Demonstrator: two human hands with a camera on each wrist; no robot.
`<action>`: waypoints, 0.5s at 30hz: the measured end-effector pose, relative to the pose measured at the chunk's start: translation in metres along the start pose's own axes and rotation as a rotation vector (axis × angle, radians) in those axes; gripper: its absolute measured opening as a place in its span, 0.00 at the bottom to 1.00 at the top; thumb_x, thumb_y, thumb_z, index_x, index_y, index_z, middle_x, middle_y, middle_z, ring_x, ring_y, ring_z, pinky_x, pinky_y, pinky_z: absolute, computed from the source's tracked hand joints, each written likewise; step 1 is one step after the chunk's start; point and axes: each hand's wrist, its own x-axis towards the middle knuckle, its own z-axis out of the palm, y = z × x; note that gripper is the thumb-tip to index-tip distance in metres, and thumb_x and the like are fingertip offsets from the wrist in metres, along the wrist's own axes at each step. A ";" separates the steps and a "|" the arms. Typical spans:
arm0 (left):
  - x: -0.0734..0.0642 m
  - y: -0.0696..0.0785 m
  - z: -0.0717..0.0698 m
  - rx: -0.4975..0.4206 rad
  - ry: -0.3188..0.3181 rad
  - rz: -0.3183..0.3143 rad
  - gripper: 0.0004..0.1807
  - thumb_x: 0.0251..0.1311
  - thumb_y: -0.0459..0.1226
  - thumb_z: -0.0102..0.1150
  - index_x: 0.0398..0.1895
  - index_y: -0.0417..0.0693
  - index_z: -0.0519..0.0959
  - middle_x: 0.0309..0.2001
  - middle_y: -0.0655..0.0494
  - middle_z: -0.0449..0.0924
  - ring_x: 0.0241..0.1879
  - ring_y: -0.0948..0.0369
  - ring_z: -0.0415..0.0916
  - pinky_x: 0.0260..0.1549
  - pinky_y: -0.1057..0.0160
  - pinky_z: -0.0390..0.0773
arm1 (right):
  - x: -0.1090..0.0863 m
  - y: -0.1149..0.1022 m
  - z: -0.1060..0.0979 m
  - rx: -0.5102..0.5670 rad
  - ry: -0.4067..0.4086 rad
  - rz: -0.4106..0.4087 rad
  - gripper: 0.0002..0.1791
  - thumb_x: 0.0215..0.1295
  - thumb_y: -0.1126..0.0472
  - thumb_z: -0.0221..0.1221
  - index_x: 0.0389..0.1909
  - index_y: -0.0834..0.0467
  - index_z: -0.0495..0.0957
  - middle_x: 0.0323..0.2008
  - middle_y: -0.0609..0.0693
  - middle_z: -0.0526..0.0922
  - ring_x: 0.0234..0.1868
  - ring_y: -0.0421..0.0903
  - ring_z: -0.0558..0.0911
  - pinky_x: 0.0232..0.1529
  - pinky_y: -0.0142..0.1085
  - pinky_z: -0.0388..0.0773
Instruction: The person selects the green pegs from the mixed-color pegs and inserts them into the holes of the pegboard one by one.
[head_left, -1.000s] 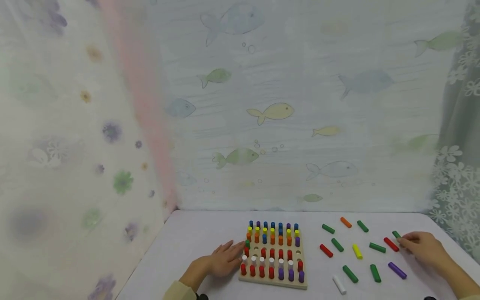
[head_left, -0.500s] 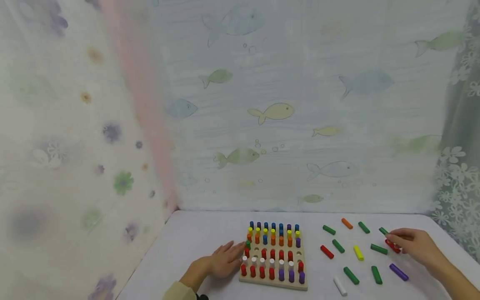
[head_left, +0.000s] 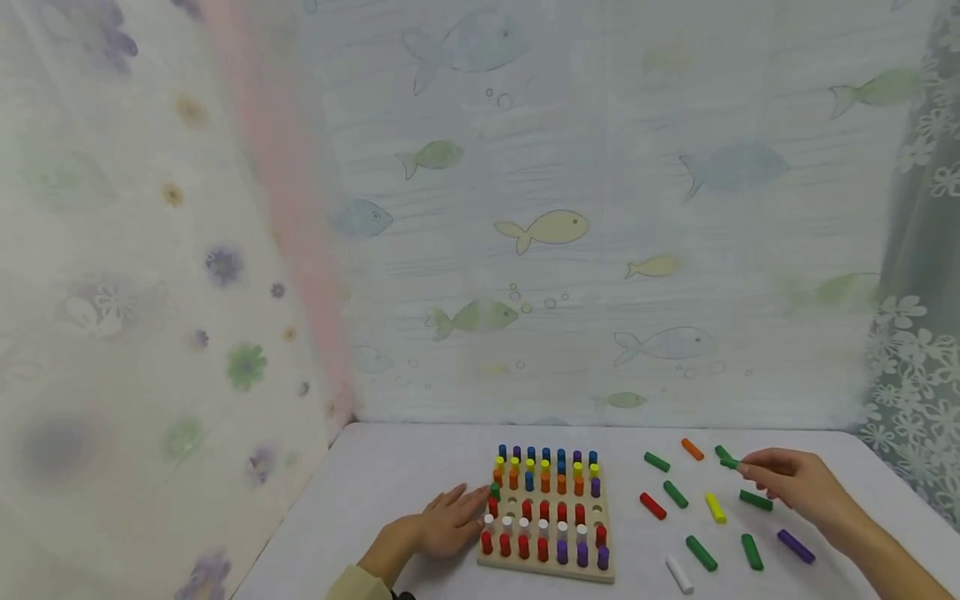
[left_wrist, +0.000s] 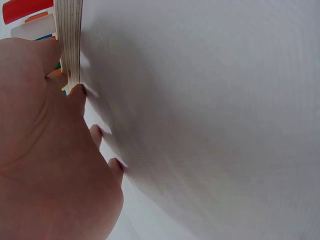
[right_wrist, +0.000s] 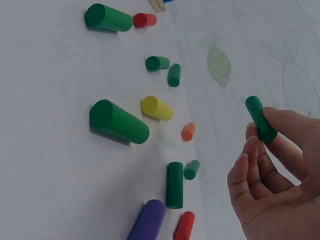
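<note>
White peg, 1, lower right | purple peg, 1 | left hand, 1, fingers spread, touching board, 1, lower centre | yellow peg, 1 | loose red pegs, 2 | right hand, 1, lower right, pinching green peg, 1 | loose green pegs, 6, scattered | orange peg, 1, farthest

White table, and behind its back edge there's a pale backdrop with blue, green and yellow fish plus bubbles. Off the left edge, kind of a whitish panel with blurry flowers. Pink strip drops to the back left corner. Greyish curtain with lacy white blooms past the right edge. Light's pretty soft.
</note>
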 end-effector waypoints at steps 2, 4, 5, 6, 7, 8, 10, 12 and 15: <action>0.001 -0.003 0.001 -0.007 0.001 0.011 0.34 0.78 0.58 0.39 0.83 0.61 0.53 0.81 0.59 0.55 0.81 0.46 0.43 0.76 0.36 0.44 | 0.000 -0.004 0.002 0.002 -0.010 -0.010 0.29 0.75 0.46 0.60 0.59 0.69 0.77 0.44 0.51 0.86 0.42 0.48 0.80 0.37 0.40 0.80; 0.004 -0.007 0.004 -0.019 0.009 0.023 0.36 0.77 0.60 0.37 0.83 0.62 0.52 0.81 0.60 0.54 0.81 0.47 0.42 0.76 0.36 0.43 | -0.001 -0.008 0.005 0.011 -0.017 -0.017 0.29 0.75 0.47 0.60 0.59 0.69 0.76 0.45 0.52 0.86 0.42 0.48 0.80 0.38 0.41 0.80; 0.005 -0.010 0.005 -0.022 0.015 0.028 0.36 0.77 0.62 0.37 0.83 0.63 0.52 0.81 0.60 0.54 0.81 0.47 0.42 0.76 0.36 0.42 | -0.002 -0.011 0.006 0.018 -0.022 -0.025 0.29 0.75 0.47 0.60 0.59 0.69 0.76 0.46 0.52 0.86 0.43 0.48 0.80 0.38 0.41 0.81; 0.007 -0.012 0.007 -0.024 0.018 0.034 0.37 0.76 0.63 0.36 0.83 0.64 0.52 0.81 0.61 0.53 0.81 0.47 0.41 0.76 0.36 0.42 | -0.003 -0.013 0.007 0.023 -0.028 -0.035 0.28 0.75 0.48 0.60 0.59 0.70 0.76 0.46 0.52 0.86 0.43 0.47 0.81 0.39 0.41 0.81; 0.008 -0.014 0.008 -0.032 0.028 0.036 0.37 0.76 0.63 0.37 0.83 0.63 0.53 0.81 0.61 0.55 0.81 0.47 0.43 0.76 0.36 0.42 | -0.003 -0.015 0.008 0.030 -0.034 -0.041 0.28 0.75 0.48 0.60 0.59 0.69 0.76 0.46 0.52 0.86 0.43 0.47 0.81 0.39 0.41 0.81; 0.009 -0.015 0.009 -0.037 0.030 0.037 0.37 0.75 0.64 0.37 0.83 0.64 0.53 0.81 0.61 0.54 0.81 0.46 0.42 0.76 0.36 0.42 | -0.004 -0.017 0.010 0.037 -0.039 -0.046 0.27 0.75 0.49 0.60 0.59 0.69 0.76 0.46 0.52 0.86 0.43 0.47 0.81 0.39 0.41 0.82; 0.010 -0.017 0.011 -0.041 0.025 0.035 0.37 0.75 0.63 0.36 0.83 0.65 0.53 0.81 0.61 0.54 0.81 0.46 0.42 0.76 0.35 0.41 | -0.006 -0.021 0.012 0.044 -0.047 -0.058 0.26 0.75 0.49 0.60 0.58 0.69 0.76 0.46 0.52 0.86 0.43 0.46 0.81 0.40 0.41 0.82; 0.011 -0.018 0.011 -0.040 0.018 0.032 0.36 0.76 0.62 0.36 0.83 0.65 0.52 0.81 0.61 0.54 0.81 0.45 0.41 0.75 0.34 0.41 | -0.007 -0.025 0.015 0.045 -0.047 -0.063 0.26 0.74 0.49 0.61 0.58 0.69 0.76 0.47 0.51 0.86 0.43 0.46 0.81 0.41 0.40 0.82; 0.010 -0.016 0.010 -0.036 0.019 0.026 0.36 0.77 0.62 0.37 0.83 0.65 0.53 0.81 0.61 0.55 0.81 0.46 0.41 0.76 0.35 0.41 | -0.009 -0.032 0.021 0.042 -0.034 -0.067 0.27 0.73 0.48 0.62 0.57 0.68 0.75 0.47 0.52 0.85 0.44 0.46 0.81 0.41 0.40 0.83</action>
